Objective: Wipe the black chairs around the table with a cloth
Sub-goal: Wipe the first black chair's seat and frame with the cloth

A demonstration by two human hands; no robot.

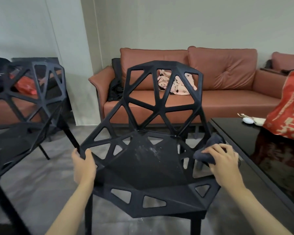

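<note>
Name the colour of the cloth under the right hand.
Dark grey cloth, seen best in the head view.

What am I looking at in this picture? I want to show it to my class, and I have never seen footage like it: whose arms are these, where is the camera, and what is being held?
There is no machine here. The one picture comes from a wide-angle camera worn on a person's head, looking forward and down, so the two bare arms are that person's own. The left hand grips the edge of the black chair in the middle. The right hand holds a dark cloth against the chair's other side. Pale dusty marks show on the seat. A second black chair stands to the left. To the right is a glossy black table bearing a red bag and a small white object. A brown sofa stands behind.
</note>
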